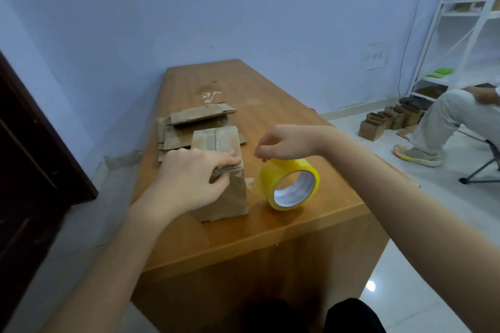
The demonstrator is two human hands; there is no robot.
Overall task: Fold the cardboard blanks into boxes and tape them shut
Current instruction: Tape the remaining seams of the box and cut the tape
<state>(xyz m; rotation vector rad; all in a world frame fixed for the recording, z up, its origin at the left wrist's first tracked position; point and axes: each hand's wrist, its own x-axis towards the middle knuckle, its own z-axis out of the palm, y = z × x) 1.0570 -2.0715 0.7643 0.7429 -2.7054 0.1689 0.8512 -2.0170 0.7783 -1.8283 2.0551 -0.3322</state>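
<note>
- Pale blue painted walls, scuffed in places, close off a room with a glossy light tile floor; a long wooden table [270, 121] with an orange-brown grain runs away from the viewer.
- At far left stands a dark brown door [29, 159], flat and matte.
- On the table's left half lies a loose stack of flat cardboard blanks [189, 121], dull brown, creased and overlapping.
- Just in front of them stands a folded cardboard box [224, 197], upright and narrow, its top seam covered by a shiny clear strip.
- The left hand [189, 181] rests on the box's top edge, fingers stretched flat along the seam, thumb pressing the near face.
- A thin clear tail of tape runs from the box's right side to the tape roll [290, 184], a glossy yellow ring standing on edge on the table just beside the box.
- The right hand [286, 143] hovers just above the roll, fingertips drawn together downward; whether they pinch tape I cannot tell.
- Further right, small open cardboard boxes [384, 121] sit on the floor near a seated person's leg [443, 119], with white metal shelving [460, 21] behind.
</note>
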